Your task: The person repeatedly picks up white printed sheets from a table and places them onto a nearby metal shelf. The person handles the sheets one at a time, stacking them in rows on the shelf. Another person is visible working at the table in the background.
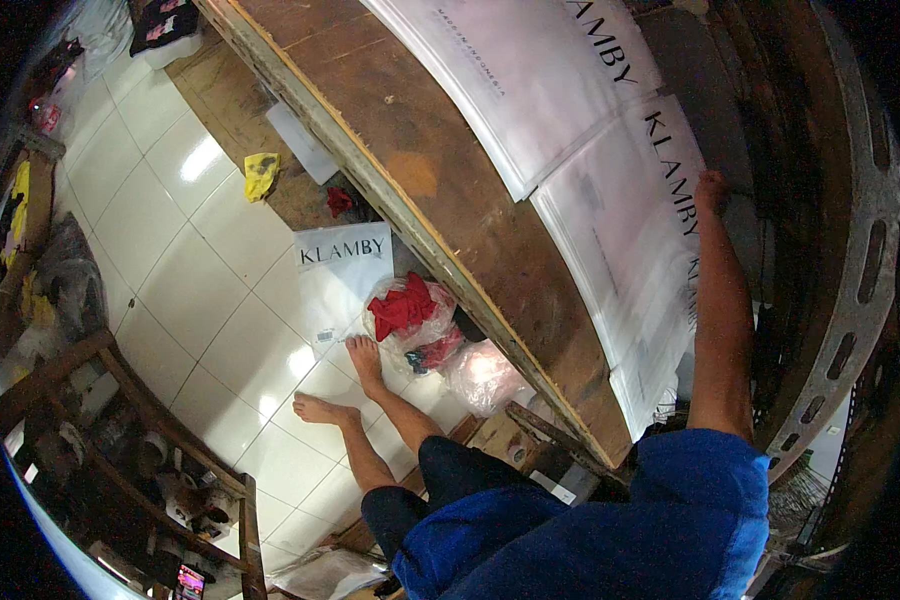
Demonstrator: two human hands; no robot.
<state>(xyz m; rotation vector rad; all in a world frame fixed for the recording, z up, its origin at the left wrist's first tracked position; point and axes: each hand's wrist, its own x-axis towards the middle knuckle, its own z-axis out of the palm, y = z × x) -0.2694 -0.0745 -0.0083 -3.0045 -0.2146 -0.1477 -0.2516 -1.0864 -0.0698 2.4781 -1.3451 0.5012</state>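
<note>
My right hand [710,192] reaches over the far right edge of the wooden table, its fingers curled closed at the printed edge of a white translucent plastic bag [610,200]. That bag lies flat on top of a stack, with dark lettering along the side nearest my hand. Beyond it, another stack of the same white bags [530,100] lies close against the first. How my fingertips grip the edge is too small to see fully. My left hand is out of view.
The wooden table [420,175] has a worn edge. On the tiled floor [190,290], a white bag [345,275] lies by my feet, beside red cloth [402,305] and clear plastic [485,378]. A yellow cloth [261,176], a wooden rack [150,470] and a slotted metal bar [860,260] stand around.
</note>
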